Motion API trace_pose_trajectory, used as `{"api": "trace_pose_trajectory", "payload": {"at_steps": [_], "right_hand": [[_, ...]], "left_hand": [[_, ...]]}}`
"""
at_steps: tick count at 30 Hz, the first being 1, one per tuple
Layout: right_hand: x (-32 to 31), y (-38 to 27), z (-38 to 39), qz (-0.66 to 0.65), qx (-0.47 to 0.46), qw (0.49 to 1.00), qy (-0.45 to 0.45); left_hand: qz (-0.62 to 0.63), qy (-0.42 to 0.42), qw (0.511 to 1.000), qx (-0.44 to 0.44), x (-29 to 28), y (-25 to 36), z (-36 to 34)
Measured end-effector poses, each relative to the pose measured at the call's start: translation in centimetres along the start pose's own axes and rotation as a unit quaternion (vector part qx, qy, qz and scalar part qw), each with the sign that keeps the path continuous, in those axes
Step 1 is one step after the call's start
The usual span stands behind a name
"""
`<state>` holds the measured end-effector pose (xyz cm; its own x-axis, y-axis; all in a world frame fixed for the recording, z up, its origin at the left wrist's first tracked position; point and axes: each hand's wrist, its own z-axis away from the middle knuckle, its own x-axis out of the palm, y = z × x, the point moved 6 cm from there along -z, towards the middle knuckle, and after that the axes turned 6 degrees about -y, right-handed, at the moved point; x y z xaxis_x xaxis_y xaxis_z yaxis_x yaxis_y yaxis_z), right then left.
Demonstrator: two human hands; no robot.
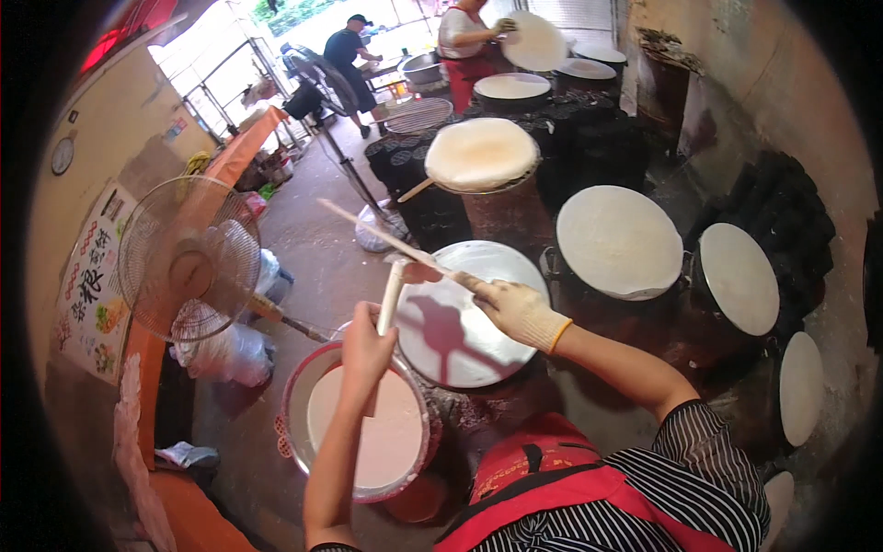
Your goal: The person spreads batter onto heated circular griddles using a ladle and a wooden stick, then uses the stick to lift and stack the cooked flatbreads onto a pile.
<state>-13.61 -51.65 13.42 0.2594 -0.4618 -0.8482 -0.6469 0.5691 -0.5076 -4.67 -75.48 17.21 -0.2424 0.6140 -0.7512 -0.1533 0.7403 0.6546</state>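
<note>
My left hand is bare and closed round a short, thick, pale handle, held above the rim of a batter tub. What the handle belongs to is not clear. My right hand, in a whitish knitted glove with a yellow cuff, grips a long thin wooden stick that slants up to the left. Beneath the stick lies a round griddle with a pale, shiny surface, crossed by the shadows of hands and tools. Pale, smooth batter fills much of the tub.
Round griddles with pale sheets stand to the right. Ahead, a pale round flatbread rests on a raised stand. A caged fan stands left. At the back, one person holds a large round sheet; another bends over.
</note>
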Motion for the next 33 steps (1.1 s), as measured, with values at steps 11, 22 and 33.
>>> {"api": "trace_pose_trajectory", "payload": {"at_steps": [11, 22, 33], "right_hand": [[11.1, 17.9, 10.7, -0.207, 0.195, 0.959, 0.017], [14.0, 16.0, 10.8, -0.177, 0.357, 0.917, -0.027], [19.7, 10.3, 13.1, -0.642, 0.408, 0.615, 0.208]], "left_hand": [[0.434, 0.082, 0.882, -0.165, 24.4, -1.8, -4.2], [0.630, 0.007, 0.773, -0.076, 12.0, 4.8, -6.7], [0.630, -0.054, 0.681, -0.369, 14.0, -15.1, 13.9]]}}
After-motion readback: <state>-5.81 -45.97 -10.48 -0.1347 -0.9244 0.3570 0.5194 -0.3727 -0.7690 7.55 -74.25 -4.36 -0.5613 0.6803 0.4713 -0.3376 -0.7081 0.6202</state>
